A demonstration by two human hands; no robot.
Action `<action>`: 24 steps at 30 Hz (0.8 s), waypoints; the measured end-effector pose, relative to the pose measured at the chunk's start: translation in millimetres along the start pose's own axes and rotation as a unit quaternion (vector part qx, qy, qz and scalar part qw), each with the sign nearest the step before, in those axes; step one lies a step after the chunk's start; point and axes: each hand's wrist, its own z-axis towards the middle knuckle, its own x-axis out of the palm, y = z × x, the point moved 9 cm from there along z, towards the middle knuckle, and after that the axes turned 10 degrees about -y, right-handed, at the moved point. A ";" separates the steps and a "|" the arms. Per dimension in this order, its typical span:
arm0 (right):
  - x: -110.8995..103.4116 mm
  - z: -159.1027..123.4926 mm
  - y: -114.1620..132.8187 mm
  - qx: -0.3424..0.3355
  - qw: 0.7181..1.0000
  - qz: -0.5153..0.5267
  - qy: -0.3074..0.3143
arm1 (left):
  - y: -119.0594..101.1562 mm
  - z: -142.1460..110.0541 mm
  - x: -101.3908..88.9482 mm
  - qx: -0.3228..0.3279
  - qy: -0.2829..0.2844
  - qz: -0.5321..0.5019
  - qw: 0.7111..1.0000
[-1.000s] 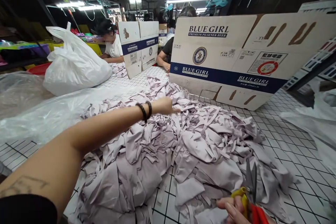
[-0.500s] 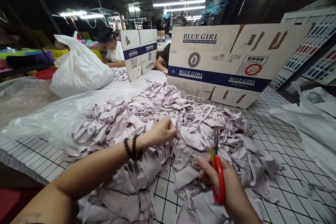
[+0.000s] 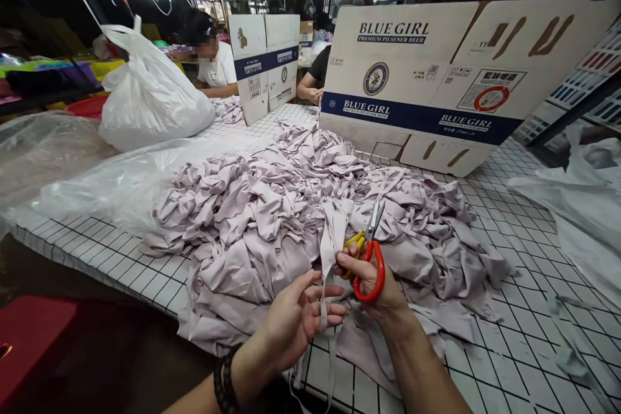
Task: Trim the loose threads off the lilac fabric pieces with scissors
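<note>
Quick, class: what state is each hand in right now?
Left hand: open, a fabric strip against it.
Right hand: closed, holding red-and-yellow scissors.

your left hand [image 3: 297,318] hangs over the near edge of the table [image 3: 121,255], palm up, fingers loosely spread toward the right. your right hand [image 3: 389,299], slightly farther in, is curled, thumb pointing left. both forearms [image 3: 424,362] reach in from below.

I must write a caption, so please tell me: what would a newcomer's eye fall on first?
The cloth heap catches the eye first, spread across the middle of the table. Next come the red and yellow scissors in the grip of the right hand, then the cardboard standing behind the heap, at upper right.
</note>
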 end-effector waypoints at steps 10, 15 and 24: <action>-10.9 -4.6 7.3 -0.042 0.999 -0.029 -0.013 | 0.0 -2.1 20.6 0.006 0.145 -0.027 0.989; -32.0 -21.4 18.8 -0.059 0.984 -0.167 -0.022 | -23.4 -8.0 17.5 0.165 0.120 0.159 0.966; -35.9 -70.8 51.7 -0.211 0.811 -0.545 -0.021 | -79.0 -19.4 8.1 0.433 -0.024 0.314 0.845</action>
